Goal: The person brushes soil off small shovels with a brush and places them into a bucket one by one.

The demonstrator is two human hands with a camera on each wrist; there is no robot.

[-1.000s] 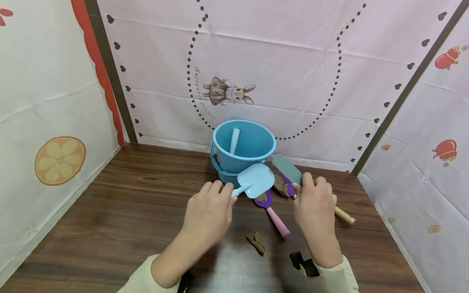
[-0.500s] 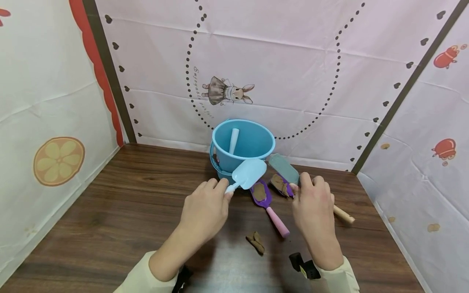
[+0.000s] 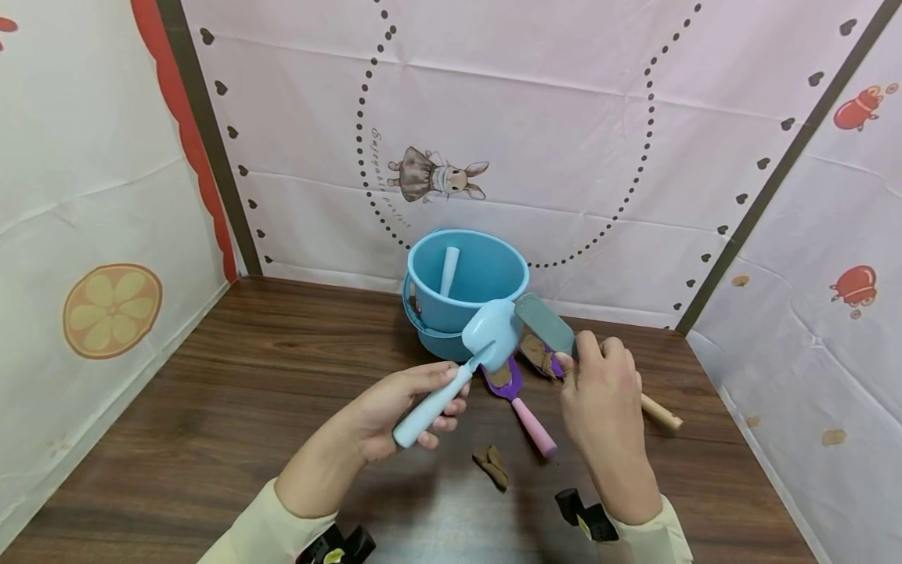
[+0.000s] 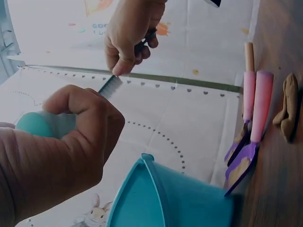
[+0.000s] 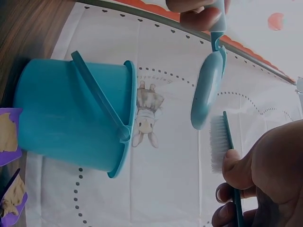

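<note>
My left hand (image 3: 398, 407) grips the handle of a light blue toy shovel (image 3: 493, 333), palm turned up and the blade pointing away. My right hand (image 3: 602, 392) pinches a brush (image 3: 546, 323) with a teal back, held close to the shovel's blade. White bristles (image 5: 218, 142) show in the right wrist view, facing the shovel blade (image 5: 207, 90) across a small gap. Below the tools, a purple shovel (image 3: 532, 427) with a pink handle and brown, clay-like stuff in its scoop lies on the table. A second purple scoop (image 3: 539, 356) with brown stuff is partly hidden behind my right hand.
A blue bucket (image 3: 458, 313) stands against the back cloth wall, with a pale handle (image 3: 449, 270) sticking up inside. A brown lump (image 3: 491, 468) lies on the wooden table (image 3: 282, 376). A wooden handle end (image 3: 662, 413) shows right of my right hand.
My left hand has rolled from back-up to palm-up, turning the shovel over and bringing its blade closer to the brush. My right hand has barely moved.
</note>
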